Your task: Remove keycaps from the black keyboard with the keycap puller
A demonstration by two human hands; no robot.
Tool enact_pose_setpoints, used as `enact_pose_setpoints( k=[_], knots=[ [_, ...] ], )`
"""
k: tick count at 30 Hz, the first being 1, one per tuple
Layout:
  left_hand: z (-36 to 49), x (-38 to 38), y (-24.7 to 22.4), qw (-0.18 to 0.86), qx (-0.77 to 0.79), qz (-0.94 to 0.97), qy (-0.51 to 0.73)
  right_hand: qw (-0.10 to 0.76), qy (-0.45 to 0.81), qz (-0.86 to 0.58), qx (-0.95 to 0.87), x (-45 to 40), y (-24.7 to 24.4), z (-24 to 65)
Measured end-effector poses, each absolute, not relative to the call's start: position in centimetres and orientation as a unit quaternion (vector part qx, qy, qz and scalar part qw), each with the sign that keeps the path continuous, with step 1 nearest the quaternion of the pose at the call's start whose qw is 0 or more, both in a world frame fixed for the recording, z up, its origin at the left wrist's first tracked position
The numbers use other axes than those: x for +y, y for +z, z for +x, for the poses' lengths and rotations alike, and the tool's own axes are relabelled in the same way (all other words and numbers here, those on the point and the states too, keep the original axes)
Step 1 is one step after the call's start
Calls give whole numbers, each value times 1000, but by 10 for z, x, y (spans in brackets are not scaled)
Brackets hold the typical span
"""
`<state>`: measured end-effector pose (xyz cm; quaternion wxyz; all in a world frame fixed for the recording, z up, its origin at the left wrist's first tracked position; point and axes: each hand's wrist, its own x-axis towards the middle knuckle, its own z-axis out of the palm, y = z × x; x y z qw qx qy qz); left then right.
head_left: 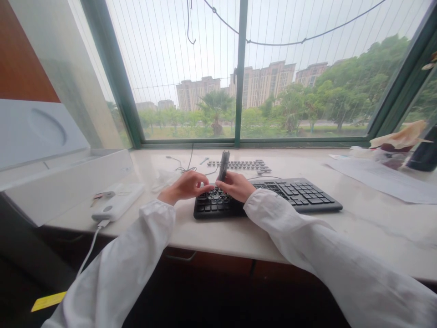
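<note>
A black keyboard point(316, 199) lies on the white counter, with keycaps off part of its left side. My right hand point(237, 186) is closed around a dark, narrow bar-shaped object point(224, 165) with a notched top; it stands upright over the keyboard, and its lower end is hidden by my fingers. Over the keyboard's left part, my left hand point(189, 186) has its fingers curled, thumb and index finger close together. Whatever may be between those fingertips is too small to make out. Loose keycaps point(239, 165) sit in rows behind the keyboard.
A white power strip point(118, 205) with a plug and cable sits at left, beside an open white box point(64, 171). Thin cable point(186, 168) coils near the window. At right are white paper point(385, 180) and a dark bottle point(423, 150). The counter's front edge is close.
</note>
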<state>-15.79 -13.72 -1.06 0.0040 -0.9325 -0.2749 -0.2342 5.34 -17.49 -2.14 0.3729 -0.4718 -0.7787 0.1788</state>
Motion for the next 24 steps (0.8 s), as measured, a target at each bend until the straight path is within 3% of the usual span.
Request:
enact_pose_setpoints(
  k=[9,24],
  knots=[
    [-155,-138,-12,12,-298,-917,-265,362,429,-348,-751,-165,-21,68],
    [-155,-136,-15,28,-295,-921,-253,357,412,-366,-754,-156,-25,74]
  ],
)
